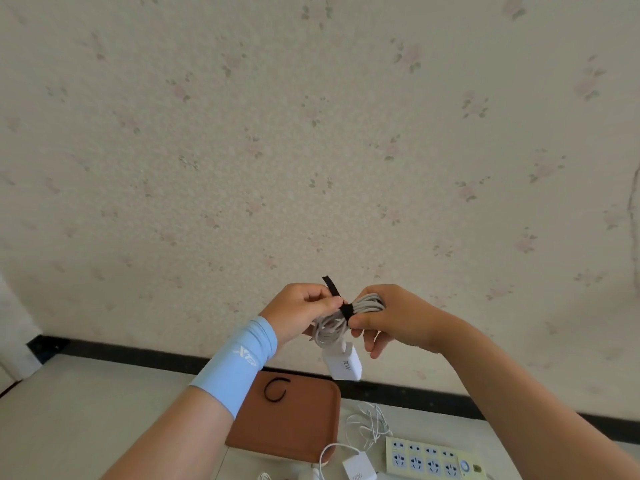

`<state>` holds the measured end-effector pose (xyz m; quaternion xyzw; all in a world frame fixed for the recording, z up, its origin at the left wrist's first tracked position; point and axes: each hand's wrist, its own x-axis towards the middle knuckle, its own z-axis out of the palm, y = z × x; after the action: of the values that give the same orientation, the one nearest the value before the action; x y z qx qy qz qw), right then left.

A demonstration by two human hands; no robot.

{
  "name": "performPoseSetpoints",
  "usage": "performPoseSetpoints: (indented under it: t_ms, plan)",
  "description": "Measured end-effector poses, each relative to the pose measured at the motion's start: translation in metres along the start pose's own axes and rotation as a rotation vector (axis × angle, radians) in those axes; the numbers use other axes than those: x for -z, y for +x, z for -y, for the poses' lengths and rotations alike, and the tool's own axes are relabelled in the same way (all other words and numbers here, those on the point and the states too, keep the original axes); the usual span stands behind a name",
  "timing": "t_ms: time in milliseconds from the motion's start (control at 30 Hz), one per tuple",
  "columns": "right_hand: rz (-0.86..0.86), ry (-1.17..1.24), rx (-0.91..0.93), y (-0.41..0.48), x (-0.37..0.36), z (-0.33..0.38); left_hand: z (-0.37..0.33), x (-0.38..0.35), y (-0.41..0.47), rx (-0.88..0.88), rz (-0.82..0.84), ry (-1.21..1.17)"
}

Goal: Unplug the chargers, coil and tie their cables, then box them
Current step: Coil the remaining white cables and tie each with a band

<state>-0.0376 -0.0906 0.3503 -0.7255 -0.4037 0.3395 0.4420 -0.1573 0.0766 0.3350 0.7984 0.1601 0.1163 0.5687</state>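
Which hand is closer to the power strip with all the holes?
Right. The right hand grips the coiled cable above the power strip, a little to its left. The left hand pinches the black strap farther left, above the brown tray.

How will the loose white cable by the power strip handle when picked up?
Probably floppy: the loose white cable lies in thin, uneven loops, so it should sag and trail. Likely light for its size. Its ends are hard to trace, so it may drag the nearby charger along.

Floral wallpaper, black baseboard.
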Motion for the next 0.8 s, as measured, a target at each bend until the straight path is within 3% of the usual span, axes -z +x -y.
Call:
performPoseSetpoints:
  t_ms: [267,433,533,700,800]
  plan:
    - [0.042,-0.257,0.113,0.0,-0.005,-0.001,0.005,0.009,-0.004,0.066,0.128,-0.058]
    - [-0.066,-0.403,0.261,0.002,-0.008,-0.004,0.008,0.007,-0.005,0.179,0.198,-0.267]
    - [-0.18,-0.412,0.404,0.006,-0.008,-0.009,0.006,0.009,-0.005,0.152,0.227,-0.258]
    - [-0.349,-0.412,0.491,0.009,-0.013,-0.014,0.002,0.015,-0.001,0.059,0.13,-0.095]
    - [-0.353,-0.413,0.318,0.009,-0.012,-0.01,0.002,0.015,-0.001,-0.005,0.0,0.033]
